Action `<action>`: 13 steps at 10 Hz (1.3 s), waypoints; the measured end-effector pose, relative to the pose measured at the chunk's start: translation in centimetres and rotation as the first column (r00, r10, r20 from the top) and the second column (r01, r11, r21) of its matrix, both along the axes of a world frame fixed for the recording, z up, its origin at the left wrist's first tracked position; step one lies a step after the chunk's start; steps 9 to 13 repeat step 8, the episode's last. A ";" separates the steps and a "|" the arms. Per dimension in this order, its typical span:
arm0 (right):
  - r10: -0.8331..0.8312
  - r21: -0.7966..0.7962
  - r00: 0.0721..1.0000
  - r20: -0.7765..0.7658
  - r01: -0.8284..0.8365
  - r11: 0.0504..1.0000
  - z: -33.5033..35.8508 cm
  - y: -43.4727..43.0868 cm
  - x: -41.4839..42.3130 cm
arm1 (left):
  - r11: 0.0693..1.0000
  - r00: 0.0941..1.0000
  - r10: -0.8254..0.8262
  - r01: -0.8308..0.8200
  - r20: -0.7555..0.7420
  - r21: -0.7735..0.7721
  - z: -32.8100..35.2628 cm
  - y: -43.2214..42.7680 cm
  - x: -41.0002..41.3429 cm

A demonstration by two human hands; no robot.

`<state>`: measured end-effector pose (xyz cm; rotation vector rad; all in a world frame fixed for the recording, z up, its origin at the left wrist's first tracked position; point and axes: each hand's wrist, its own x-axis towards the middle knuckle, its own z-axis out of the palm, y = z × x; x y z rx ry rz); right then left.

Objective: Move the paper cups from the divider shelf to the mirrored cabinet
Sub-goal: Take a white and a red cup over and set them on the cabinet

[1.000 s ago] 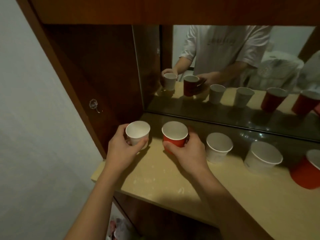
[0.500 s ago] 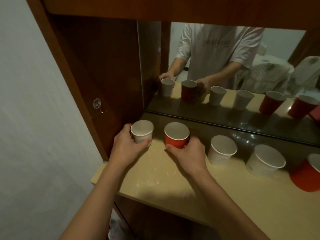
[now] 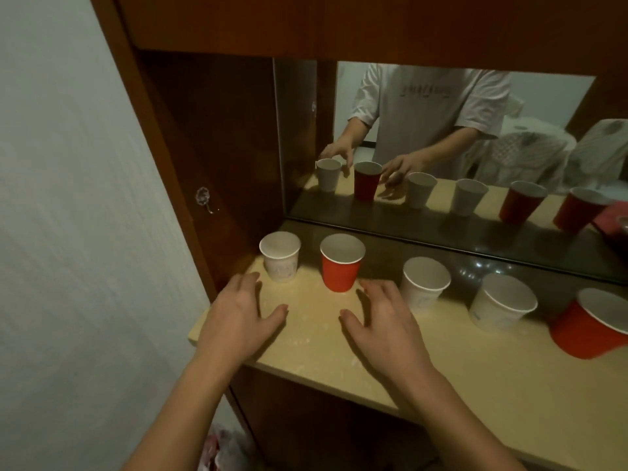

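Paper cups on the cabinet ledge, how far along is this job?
Five cups stand upright in a row before the mirror, from the white cup and red cup rightward. Both the left hand and right hand are open, empty. The divider shelf is out of view, so what remains is unknown.

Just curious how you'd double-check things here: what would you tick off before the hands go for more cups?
1. Left hand empty, open: ok.
2. Right hand empty, open: ok.
3. White cup upright, apart from the left hand: ok.
4. Red cup upright, apart from its neighbours: ok.
5. Other cups to the right upright on the counter: ok.
6. Cups left on the divider shelf: cannot tell, out of view.
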<state>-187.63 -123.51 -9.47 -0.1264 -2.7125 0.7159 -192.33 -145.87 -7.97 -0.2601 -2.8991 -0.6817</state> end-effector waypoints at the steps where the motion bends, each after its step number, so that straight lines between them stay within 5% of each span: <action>1: 0.044 0.161 0.999 -0.018 -0.041 0.986 0.2 0.5 2.1 | 0.984 0.992 -0.068 0.050 -0.102 -0.173 -0.2 0.1 2.4; 3: 0.040 0.286 0.999 -0.013 -0.034 0.958 0.4 2.4 4.6 | 0.948 0.979 -0.137 0.086 -0.148 -0.308 0.0 1.1 4.3; 13: 0.031 0.343 0.999 -0.039 -0.016 0.939 2.8 5.6 8.3 | 0.964 0.982 -0.023 -0.028 -0.186 -0.266 3.0 1.8 11.1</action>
